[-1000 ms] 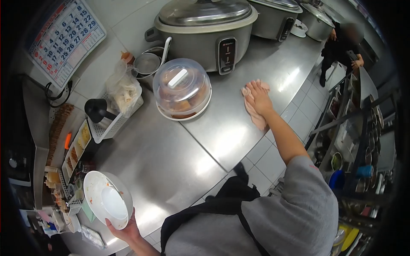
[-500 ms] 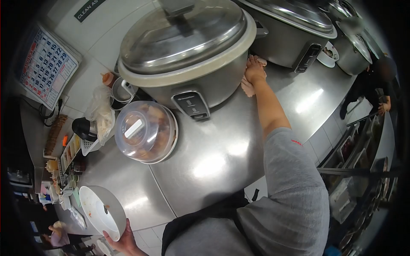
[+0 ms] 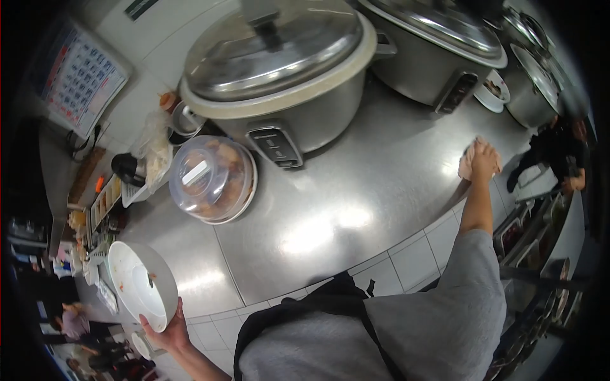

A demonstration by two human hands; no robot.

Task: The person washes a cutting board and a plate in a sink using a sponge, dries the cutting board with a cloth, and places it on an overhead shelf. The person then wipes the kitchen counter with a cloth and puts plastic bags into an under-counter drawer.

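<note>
My left hand (image 3: 166, 329) grips the rim of a white bowl (image 3: 147, 279), tilted so its inside shows, with a few food scraps in it. The bowl is held in front of the counter's left end. Far to the right, my right hand (image 3: 485, 160) presses a pale pink cloth (image 3: 470, 164) onto the steel counter (image 3: 381, 165), close to its front edge. The fingers are closed over the cloth. Between my hands, a plate of food sits under a clear domed cover (image 3: 210, 178).
Two large rice cookers, one nearer (image 3: 286, 120) and one farther (image 3: 419, 76), stand along the back. A small white bowl (image 3: 493, 95) and a lidded pot (image 3: 530, 89) are beyond. A person (image 3: 553, 152) stands at the far right, near trays of food.
My right hand has slid the cloth from between the two rice cookers to the right, toward the counter's front edge. My left hand still holds the bowl, slightly higher in view.
</note>
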